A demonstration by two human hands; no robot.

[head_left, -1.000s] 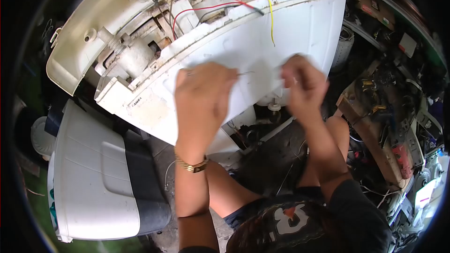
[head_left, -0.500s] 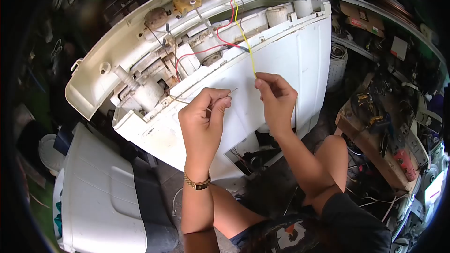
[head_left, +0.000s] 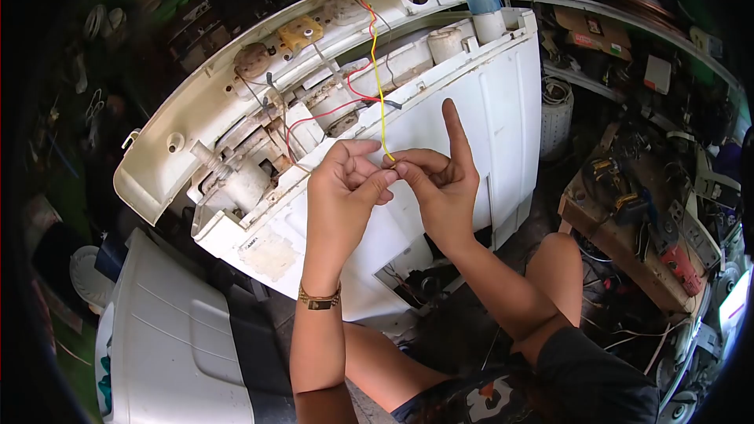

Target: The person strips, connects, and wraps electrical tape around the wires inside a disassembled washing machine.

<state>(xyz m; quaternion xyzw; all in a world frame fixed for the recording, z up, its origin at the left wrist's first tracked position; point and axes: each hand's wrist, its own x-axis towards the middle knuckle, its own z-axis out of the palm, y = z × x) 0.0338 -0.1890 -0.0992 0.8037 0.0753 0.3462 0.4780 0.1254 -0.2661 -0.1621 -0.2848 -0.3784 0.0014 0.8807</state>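
Observation:
My left hand (head_left: 343, 188) and my right hand (head_left: 446, 196) meet in front of a white washing machine (head_left: 503, 102) with its control panel (head_left: 149, 163) tipped back. Between thumb and a bent finger, my right hand pinches the lower end of a yellow wire (head_left: 382, 114); its index finger points up. A thin brown wire (head_left: 297, 163) runs into my left hand, whose thumb is at the wire ends. Exactly how the two ends touch is hidden by the fingertips. A red wire (head_left: 330, 112) and a dark-sleeved wire end (head_left: 393, 104) lie over the machine's top edge.
A yellowish switch part (head_left: 301, 33) and a round timer-like part (head_left: 252, 61) sit on the panel. To the right, a wooden box (head_left: 628, 243) carries tools, including a red one (head_left: 682, 269). A grey-white plastic casing (head_left: 169, 330) stands at lower left.
My right hand has moved left and down with the yellow wire, and its index finger has straightened upward. Both hands, apart before, are now together. The camera view has shifted slightly.

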